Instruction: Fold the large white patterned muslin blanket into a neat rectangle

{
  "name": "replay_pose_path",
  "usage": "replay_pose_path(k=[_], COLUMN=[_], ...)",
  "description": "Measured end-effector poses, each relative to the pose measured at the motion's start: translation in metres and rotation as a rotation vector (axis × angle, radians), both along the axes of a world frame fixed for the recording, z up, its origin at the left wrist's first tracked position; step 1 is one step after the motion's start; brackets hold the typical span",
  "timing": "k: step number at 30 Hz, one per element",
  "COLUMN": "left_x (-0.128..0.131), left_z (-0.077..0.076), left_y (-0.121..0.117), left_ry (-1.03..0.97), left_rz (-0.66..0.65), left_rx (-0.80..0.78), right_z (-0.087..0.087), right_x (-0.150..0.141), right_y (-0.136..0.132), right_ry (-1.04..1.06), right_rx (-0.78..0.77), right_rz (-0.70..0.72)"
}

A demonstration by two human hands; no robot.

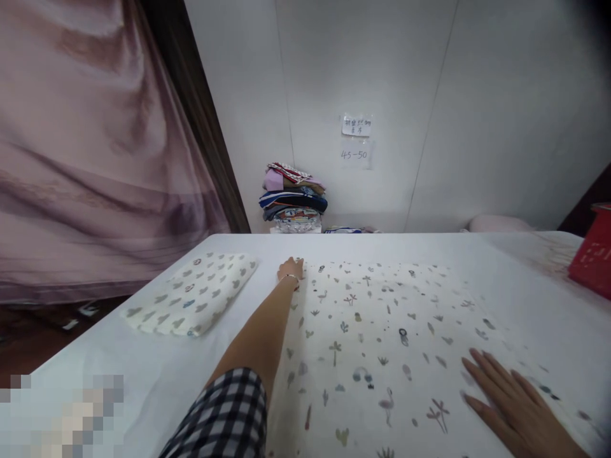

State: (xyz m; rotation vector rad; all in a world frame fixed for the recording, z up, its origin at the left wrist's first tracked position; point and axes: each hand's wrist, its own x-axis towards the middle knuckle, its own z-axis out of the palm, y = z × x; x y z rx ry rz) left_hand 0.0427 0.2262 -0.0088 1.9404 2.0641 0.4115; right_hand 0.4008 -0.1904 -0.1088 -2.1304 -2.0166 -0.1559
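A white printed cloth (pixel 367 343) with small palm trees, flamingos and cacti lies spread on the white table. My left hand (pixel 290 270) reaches to its far left corner, fingers curled closed on the edge there; the fingertips are partly hidden. Near the right side of this cloth, my right hand (pixel 515 401) rests palm down, its fingers stretched out and slightly apart. A folded white cloth (pixel 200 292) with grey-green cloud shapes lies to the left of my left arm.
A stack of folded fabrics (pixel 293 197) stands beyond the table's far edge, by the grey wall. At the right edge is a red container (pixel 594 254). A pink curtain (pixel 95 159) hangs at the left. Paper signs (pixel 356 140) are on the wall.
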Motion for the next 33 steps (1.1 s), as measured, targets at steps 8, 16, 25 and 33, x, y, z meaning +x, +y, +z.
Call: replay_pose_path(k=[8, 16, 25, 33], left_x=[0.001, -0.007, 0.003, -0.011], left_z=[-0.014, 0.004, -0.008, -0.006], left_y=[0.014, 0.001, -0.036, -0.092], left_ry=[-0.13, -0.133, 0.213, 0.285], left_rz=[0.052, -0.051, -0.468, -0.631], left_rx=[0.047, 0.038, -0.087, 0.043], right_z=[0.008, 0.008, 0.034, 0.073], right_x=[-0.006, -0.004, -0.022, -0.025], right_y=[0.0, 0.002, 0.008, 0.021], right_ry=[0.028, 0.065, 0.045, 0.188], right_rx=[-0.023, -0.026, -0.113, -0.297], right_rz=[-0.065, -0.046, -0.121, -0.175])
